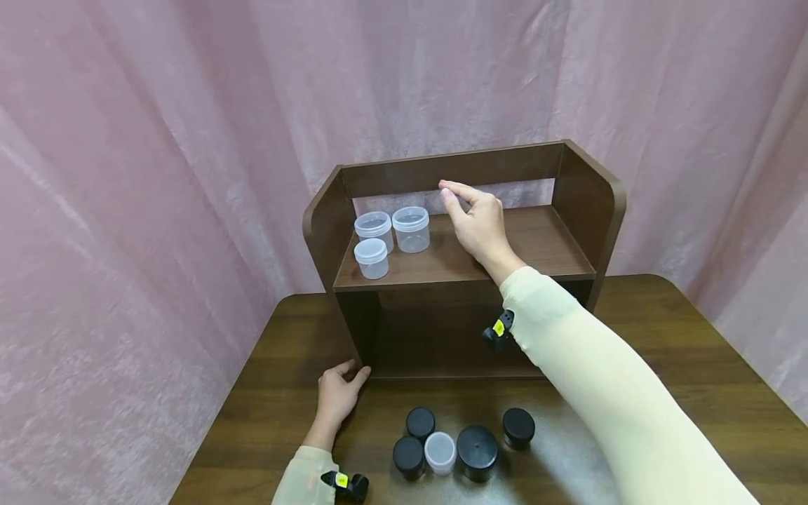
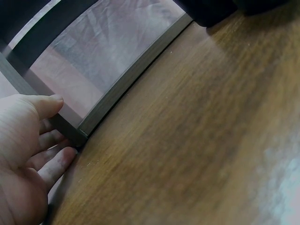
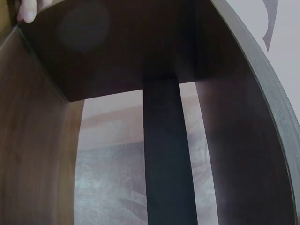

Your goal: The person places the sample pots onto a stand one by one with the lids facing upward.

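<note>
A brown wooden two-tier shelf (image 1: 468,282) stands on the table. At its lower front left corner my left hand (image 1: 337,400) grips the side panel, thumb (image 2: 48,106) on one face and fingers (image 2: 57,166) around the other. Above the upper board my right hand (image 1: 481,223) is raised with fingers extended, holding nothing. To its left, three clear plastic jars stand at the left end of the upper board: a back left jar (image 1: 374,228), a taller jar (image 1: 412,230) beside it, and a small white-lidded jar (image 1: 372,259) in front.
In front of the shelf, several jars stand on the wooden table (image 1: 252,421): a large black-lidded jar (image 1: 477,452), a white-lidded jar (image 1: 440,452) and smaller black-lidded ones, one (image 1: 519,428) apart at the right. A pink curtain (image 1: 189,175) hangs behind.
</note>
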Demonstrator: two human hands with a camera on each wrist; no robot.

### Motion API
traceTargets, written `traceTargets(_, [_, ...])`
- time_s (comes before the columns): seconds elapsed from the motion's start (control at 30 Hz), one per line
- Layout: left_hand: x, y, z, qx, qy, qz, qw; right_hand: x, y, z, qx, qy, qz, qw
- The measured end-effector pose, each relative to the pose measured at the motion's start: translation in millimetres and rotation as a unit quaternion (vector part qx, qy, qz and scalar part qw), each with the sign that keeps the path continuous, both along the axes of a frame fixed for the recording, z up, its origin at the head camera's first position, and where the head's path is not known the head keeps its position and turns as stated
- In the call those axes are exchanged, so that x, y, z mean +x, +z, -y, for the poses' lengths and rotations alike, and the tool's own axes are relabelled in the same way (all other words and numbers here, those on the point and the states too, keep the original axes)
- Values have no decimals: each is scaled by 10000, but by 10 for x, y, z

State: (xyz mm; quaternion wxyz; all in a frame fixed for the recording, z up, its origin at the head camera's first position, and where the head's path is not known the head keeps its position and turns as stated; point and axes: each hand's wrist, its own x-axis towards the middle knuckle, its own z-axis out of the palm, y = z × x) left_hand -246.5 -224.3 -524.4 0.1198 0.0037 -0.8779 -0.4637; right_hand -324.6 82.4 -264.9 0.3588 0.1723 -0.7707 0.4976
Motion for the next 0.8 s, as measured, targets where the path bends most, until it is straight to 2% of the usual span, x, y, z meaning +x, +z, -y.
traceTargets(0.13, [-25, 1, 19, -59, -16, -79, 10000, 1, 23, -1, -251, -338, -174, 9990])
traceTargets(0.27, [-38, 5, 39, -83, -17, -90, 9999, 8, 34, 5, -501, -479, -247, 9973])
traceTargets(0.47, [-44, 6, 54, -33, 12, -22, 10000, 16, 72, 18, -806, -352, -203, 9959])
traceTargets(0.8, [-38, 27, 86, -35, 16, -127, 9999, 30, 85, 50, -898, -35, -251, 9956])
